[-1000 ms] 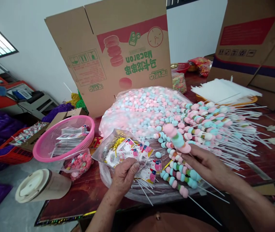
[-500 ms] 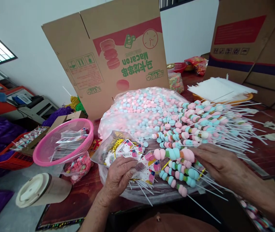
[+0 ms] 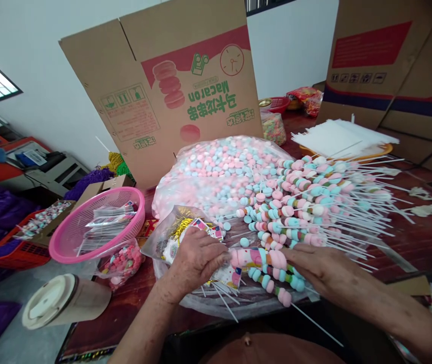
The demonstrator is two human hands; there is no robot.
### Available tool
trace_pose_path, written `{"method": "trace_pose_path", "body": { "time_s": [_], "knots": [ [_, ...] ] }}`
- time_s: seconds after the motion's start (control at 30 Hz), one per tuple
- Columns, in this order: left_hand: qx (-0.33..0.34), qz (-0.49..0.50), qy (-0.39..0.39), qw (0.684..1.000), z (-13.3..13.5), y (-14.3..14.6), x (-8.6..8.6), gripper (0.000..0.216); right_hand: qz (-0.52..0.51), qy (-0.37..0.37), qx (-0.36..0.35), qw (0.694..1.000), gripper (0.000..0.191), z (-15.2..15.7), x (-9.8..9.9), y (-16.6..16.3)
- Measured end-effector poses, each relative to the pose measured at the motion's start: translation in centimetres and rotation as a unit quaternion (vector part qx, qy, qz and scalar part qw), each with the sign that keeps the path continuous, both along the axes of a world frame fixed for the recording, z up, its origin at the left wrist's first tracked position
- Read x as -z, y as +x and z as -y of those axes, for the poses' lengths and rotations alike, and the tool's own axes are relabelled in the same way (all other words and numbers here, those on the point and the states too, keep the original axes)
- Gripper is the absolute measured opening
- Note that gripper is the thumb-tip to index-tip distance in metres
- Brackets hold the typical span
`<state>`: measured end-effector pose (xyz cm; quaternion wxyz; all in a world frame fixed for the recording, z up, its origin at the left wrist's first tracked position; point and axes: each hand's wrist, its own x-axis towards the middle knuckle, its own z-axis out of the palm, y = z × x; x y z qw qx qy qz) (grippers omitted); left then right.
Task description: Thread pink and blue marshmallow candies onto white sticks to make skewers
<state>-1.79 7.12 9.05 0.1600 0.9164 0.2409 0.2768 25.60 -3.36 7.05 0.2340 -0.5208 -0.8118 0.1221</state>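
Observation:
My right hand (image 3: 320,268) is closed on a candy skewer (image 3: 258,258) of pink, blue and green marshmallows, held level just above the table's front. My left hand (image 3: 197,259) is pinched on a small clear wrapper at the skewer's pink tip, resting on a clear bag of printed wrappers (image 3: 180,233). Behind my hands lies a heap of finished skewers (image 3: 314,202) with white sticks pointing right. A big clear bag of loose pink and blue marshmallows (image 3: 219,172) fills the middle.
A pink basket (image 3: 94,222) of wrappers stands left, with a bag of mixed sweets (image 3: 123,260) and a lidded cup (image 3: 64,301) on its side. An open carton (image 3: 170,91) rises behind. A tray of white sheets (image 3: 343,139) sits at the back right.
My right hand lowered the skewer from upright to level and brought it left. My left hand moved from the wrapper bag to the skewer's tip.

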Motion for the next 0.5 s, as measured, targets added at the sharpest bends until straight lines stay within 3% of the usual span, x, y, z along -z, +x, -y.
{"method": "trace_pose_path", "body": {
  "time_s": [0.07,0.1,0.13,0.2,0.27,0.33,0.43,0.5],
  "knots": [
    [-0.117,0.181,-0.065,0.974,0.0,1.0,0.4,0.025,-0.093,-0.111,0.011,0.989,0.03,0.1,0.5,-1.4],
    [-0.177,0.304,-0.125,0.928,0.3,1.6,0.8,0.035,-0.141,-0.169,0.018,0.975,0.033,0.1,0.7,-2.1],
    [-0.213,0.42,-0.202,0.859,0.8,2.3,1.3,0.044,-0.183,-0.217,0.025,0.959,0.035,0.1,0.9,-2.9],
    [-0.181,0.544,-0.408,0.71,2.2,4.0,2.2,0.058,-0.227,-0.266,0.038,0.936,0.037,0.0,1.3,-4.4],
    [-0.119,0.556,-0.54,0.62,3.5,5.6,2.5,0.063,-0.226,-0.254,0.029,0.94,0.038,-0.1,1.6,-5.6],
    [-0.119,0.556,-0.579,0.584,3.8,6.6,2.1,0.052,-0.216,-0.22,0.016,0.951,0.037,-0.2,1.7,-6.5],
    [-0.184,0.578,-0.595,0.528,2.5,6.6,1.1,0.021,-0.206,-0.182,0.025,0.961,0.029,0.3,2.0,-6.9],
    [-0.22,0.592,-0.605,0.485,1.6,6.3,1.1,0.023,-0.198,-0.177,0.032,0.963,0.028,0.9,2.6,-7.0]
  ]
}}
